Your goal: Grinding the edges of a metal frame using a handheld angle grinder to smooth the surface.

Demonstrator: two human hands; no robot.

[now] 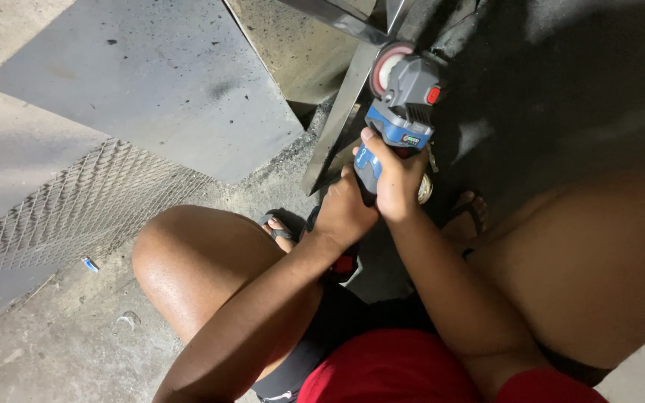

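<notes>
Rough grey concrete floor [54, 351] fills the view, dusty and speckled, with a dark flat metal sheet [151, 82] lying across its upper left and a panel of expanded metal mesh [76, 209] overlapping that sheet's lower edge. At the top centre a shiny steel frame [337, 127] of angled bars rises from the floor.

A blue and grey cordless angle grinder [401, 112] sits just right of the frame, between the person's bare knees. Its long axis runs from lower left to upper right, away from the body, and its head points up toward the steel, with the reddish disc [386, 66] touching or just beside a bar; contact cannot be told for sure.

The right hand [397, 186] is wrapped firmly around the grinder's blue body, thumb up along its side. The left hand [345, 213] is closed around the lower end of the handle, just below and touching the right.

A sandalled foot [281, 227] rests on the floor beneath the hands.
</notes>
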